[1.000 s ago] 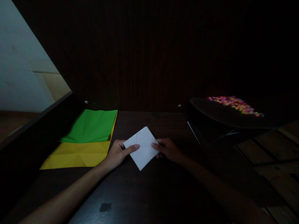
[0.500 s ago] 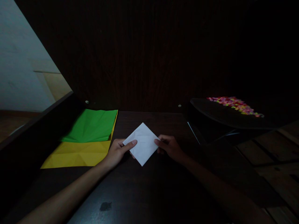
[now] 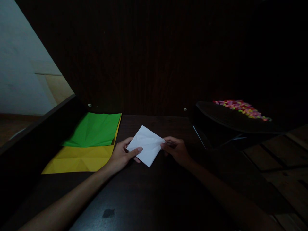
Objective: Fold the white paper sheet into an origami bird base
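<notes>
A small folded white paper, roughly square with creases, is held above the dark wooden table, one corner toward me. My left hand grips its left corner, thumb on top and fingers underneath. At the opposite corner, my right hand pinches the paper between thumb and index finger. The underside of the paper is hidden. To the left of my left hand lie a creased green sheet and, partly beneath it, a yellow sheet.
A dark wooden panel rises behind the table, and a low side board edges the left. On the right is a dark bag-like object bearing a strip of pink and yellow beads or flowers. Wooden slats show lower right.
The white paper has turned slightly, its top corner moving left and its bottom corner right. My right fingers have shifted to a pinch at its right corner. The coloured sheets have not moved.
</notes>
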{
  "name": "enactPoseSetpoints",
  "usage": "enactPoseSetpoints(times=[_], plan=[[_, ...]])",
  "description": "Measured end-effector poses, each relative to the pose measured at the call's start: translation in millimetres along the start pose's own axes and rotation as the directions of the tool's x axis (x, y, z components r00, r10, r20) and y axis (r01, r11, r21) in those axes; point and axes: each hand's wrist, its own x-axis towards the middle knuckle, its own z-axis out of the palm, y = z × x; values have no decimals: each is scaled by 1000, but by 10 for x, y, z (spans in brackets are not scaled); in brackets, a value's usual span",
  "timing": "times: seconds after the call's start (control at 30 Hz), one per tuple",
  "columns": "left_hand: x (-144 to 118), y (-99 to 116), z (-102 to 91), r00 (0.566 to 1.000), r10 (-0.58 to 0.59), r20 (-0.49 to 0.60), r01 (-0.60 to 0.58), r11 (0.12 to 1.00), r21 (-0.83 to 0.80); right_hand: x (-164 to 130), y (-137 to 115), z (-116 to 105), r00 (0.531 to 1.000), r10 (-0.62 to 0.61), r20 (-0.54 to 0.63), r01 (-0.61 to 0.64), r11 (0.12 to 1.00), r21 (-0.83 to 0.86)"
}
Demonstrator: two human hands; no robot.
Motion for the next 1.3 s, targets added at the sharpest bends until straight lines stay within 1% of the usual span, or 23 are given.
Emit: enactPoseSetpoints(times=[0.1,0.17,0.4,0.67,0.87,1.07,1.3], plan=[[10,-27,5,999,39,-13,-40,997,-61,2,-13,4,1000,1,-8,-1,1000,24],[9,-35,8,999,46,3,-45,996,-79,6,-13,4,1000,0,-11,0,999,40],[-17,-24,10,994,55,96,-49,997,-64,11,-2,-7,999,14,-32,-12,998,68],[-26,-43,6,989,37,143,-27,997,-72,3,-4,5,999,17,-45,-13,996,84],[-11,-37,3,991,36,132,-25,997,-78,1,-1,-5,1000,-10,-18,12,996,86],[-12,2,4,991,-15,130,24,997,-67,-7,-16,-3,999,-40,-19,41,997,72],[-9,-4,4,992,-15,126,27,995,-96,-11,-15,-14,999,-51,15,50,997,61]])
